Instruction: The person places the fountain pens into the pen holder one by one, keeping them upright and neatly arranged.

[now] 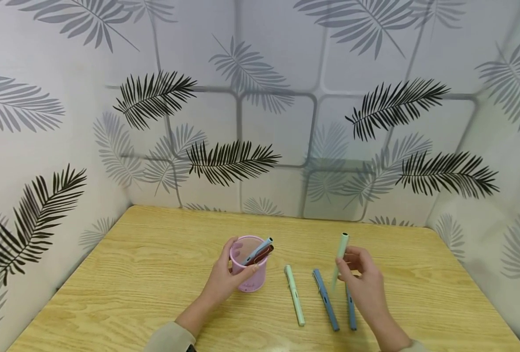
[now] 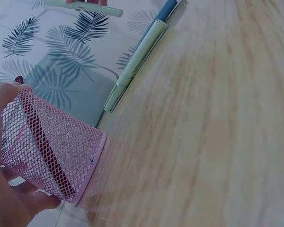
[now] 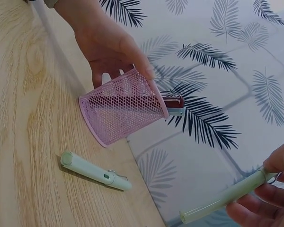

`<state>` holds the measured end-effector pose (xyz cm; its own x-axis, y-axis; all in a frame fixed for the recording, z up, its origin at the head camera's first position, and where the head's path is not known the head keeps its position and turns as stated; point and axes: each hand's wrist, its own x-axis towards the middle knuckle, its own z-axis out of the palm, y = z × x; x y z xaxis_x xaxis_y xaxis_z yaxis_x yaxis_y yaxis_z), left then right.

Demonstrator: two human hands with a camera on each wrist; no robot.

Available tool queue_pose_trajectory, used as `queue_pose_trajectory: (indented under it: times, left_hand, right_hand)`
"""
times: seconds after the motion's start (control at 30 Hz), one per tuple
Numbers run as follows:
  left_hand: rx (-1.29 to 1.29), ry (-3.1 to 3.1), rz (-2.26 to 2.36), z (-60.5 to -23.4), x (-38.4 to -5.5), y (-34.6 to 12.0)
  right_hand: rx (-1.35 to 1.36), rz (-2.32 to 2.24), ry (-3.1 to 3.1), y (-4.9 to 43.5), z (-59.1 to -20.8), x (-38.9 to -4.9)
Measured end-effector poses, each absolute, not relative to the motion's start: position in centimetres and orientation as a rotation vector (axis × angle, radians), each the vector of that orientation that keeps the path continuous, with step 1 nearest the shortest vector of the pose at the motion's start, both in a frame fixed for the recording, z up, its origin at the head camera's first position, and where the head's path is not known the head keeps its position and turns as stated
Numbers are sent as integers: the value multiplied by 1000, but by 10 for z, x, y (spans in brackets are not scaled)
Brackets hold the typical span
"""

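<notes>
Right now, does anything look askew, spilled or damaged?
Nothing stands out. The pink mesh cup is upright in the left hand, with a light blue pen and a dark red pen leaning inside. One light green pen and two blue pens lie on the table; I see no spill or damage.

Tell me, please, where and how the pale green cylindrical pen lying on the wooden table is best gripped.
Probably pinch the green pen mid-barrel from above, across its long sides: it lies flat and uncovered, with its clip toward the far end.
</notes>
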<state>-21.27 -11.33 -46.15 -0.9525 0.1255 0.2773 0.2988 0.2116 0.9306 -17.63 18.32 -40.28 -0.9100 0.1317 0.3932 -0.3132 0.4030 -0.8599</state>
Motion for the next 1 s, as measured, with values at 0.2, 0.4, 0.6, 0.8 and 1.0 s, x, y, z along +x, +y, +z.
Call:
queue_pose_trajectory:
  times: [0.2,0.4,0.6,0.8,1.0]
  left_hand:
    - [-410,-2327,-1853,-463,-212,-113]
    - [-411,-2328,-1853,-456,-209,-113]
    - [-425,-2323,-1829,-463,-213,-114]
    - [-418,-2329,-1827,-464,-214,-114]
    - [-423,-2326,-1850,-463,-214,-114]
  right_hand:
    - [207,1541,-2224,168,-384,-166]
    - [322,1529,-2135,157,-374,-161]
    - [358,1582,-2090,149,-372,-164]
    - [407,1620,-2055,141,-369,-164]
    - [431,1639,-2024,131,-365,-164]
